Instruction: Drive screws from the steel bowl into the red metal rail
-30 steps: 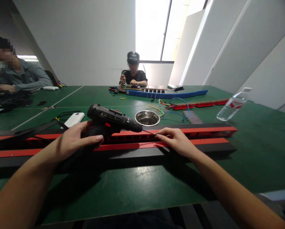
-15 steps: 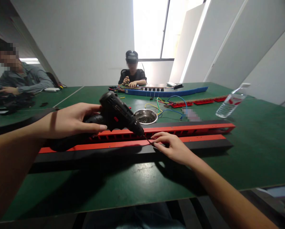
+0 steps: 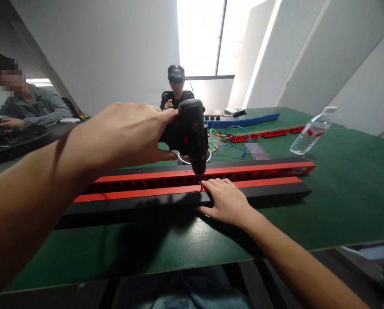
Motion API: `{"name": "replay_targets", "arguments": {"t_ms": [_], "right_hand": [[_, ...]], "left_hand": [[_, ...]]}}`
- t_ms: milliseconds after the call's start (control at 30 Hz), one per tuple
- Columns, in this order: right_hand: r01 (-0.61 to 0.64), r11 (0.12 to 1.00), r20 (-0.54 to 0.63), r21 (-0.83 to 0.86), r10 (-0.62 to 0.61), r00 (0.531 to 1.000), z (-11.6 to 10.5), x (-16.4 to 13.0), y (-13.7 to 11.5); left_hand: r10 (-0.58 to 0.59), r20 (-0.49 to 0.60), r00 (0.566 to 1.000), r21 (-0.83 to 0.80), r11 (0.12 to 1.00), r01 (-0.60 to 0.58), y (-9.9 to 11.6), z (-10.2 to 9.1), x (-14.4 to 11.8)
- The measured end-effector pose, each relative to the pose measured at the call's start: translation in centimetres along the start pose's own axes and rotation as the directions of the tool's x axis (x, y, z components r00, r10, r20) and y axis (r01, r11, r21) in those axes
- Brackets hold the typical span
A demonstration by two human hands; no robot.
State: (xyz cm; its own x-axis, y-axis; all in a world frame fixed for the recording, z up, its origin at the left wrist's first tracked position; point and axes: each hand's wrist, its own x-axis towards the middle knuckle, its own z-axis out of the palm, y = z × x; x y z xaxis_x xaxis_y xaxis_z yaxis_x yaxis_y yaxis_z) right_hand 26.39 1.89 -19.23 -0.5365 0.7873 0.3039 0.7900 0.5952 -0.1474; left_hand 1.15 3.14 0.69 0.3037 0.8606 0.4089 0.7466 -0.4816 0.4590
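Note:
My left hand (image 3: 137,133) is wrapped round the grip of a black cordless drill (image 3: 193,126), held nearly upright. The drill's thin bit (image 3: 201,182) points down at the red top of the nearer long black-and-red housing (image 3: 269,195). Whether the tip sits on a screw is too small to tell. My right hand (image 3: 228,199) clasps this housing just right of the bit, fingers over the top and thumb along the black front side. A second black-and-red housing (image 3: 275,166) lies parallel behind it, with a row of slots.
Behind the drill is a metal bowl (image 3: 180,159), partly hidden. Coloured wires (image 3: 230,145), a red strip (image 3: 275,134) and a long blue strip (image 3: 259,119) lie farther back. A water bottle (image 3: 310,134) stands at right. One person (image 3: 175,90) sits opposite, another (image 3: 40,103) at left.
The drill has swung from a slant to nearly upright, its bit now down at the red top. My right hand's fingertips have left the bit and now clasp the housing.

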Motion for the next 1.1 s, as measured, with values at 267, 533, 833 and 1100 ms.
{"name": "replay_targets", "arguments": {"t_ms": [267, 533, 833, 1100], "right_hand": [[0.007, 0.998, 0.0, -0.067, -0.007, 1.0, 0.2, 0.0, -0.1], [-0.004, 0.998, 0.006, -0.062, 0.005, 1.0, 0.0, 0.0, -0.1], [-0.003, 0.998, -0.003, -0.058, 0.002, 1.0, 0.0, 0.0, -0.2], [0.051, 0.996, 0.018, -0.08, -0.05, 0.999, 0.1, 0.2, 0.7]], "left_hand": [[0.27, 0.128, 0.954, 0.691, 0.666, -0.282, 1.4, 1.3, -0.7], [0.253, 0.125, 0.959, 0.694, 0.669, -0.266, 1.3, 1.2, -0.5], [0.232, 0.133, 0.964, 0.68, 0.686, -0.259, 1.2, 1.0, -0.6], [0.244, 0.145, 0.959, 0.644, 0.712, -0.278, 1.1, 0.9, -0.9]]}}
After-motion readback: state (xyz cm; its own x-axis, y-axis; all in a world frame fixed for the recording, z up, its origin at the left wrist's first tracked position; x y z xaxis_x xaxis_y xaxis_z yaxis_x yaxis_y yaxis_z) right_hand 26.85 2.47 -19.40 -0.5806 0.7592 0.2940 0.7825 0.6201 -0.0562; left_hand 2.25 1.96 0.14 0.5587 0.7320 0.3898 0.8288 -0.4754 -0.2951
